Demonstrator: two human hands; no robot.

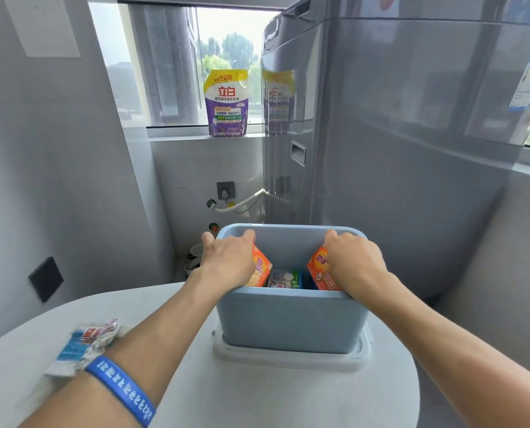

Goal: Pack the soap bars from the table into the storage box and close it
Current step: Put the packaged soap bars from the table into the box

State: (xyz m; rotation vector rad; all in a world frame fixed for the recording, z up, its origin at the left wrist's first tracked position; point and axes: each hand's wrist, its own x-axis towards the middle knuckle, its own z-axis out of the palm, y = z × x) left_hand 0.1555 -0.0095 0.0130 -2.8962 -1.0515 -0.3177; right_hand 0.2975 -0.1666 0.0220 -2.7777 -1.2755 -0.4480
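- A tall grey appliance is seen filling the right of the view, just behind the table and close to the box's far rim.
- Grey walls and a window are seen behind; a purple and yellow pouch stands upright on the sill, well apart from the table.
- A socket and a white hose are seen low on the back wall, beyond the box.
- The round white table bears everything in the foreground.
- The blue box stands open on the table, set upright on a white lid that lies beneath it.
- A blue and white wrapper lies on the table at the left, partly hidden by the left forearm, which wears a blue band.
- The left hand is closed on an orange soap bar, held tilted inside the box at its left wall.
- The right hand is closed on a second orange bar, tilted against the right wall.
- More packs, white and green, lie at the box's bottom between the two hands.
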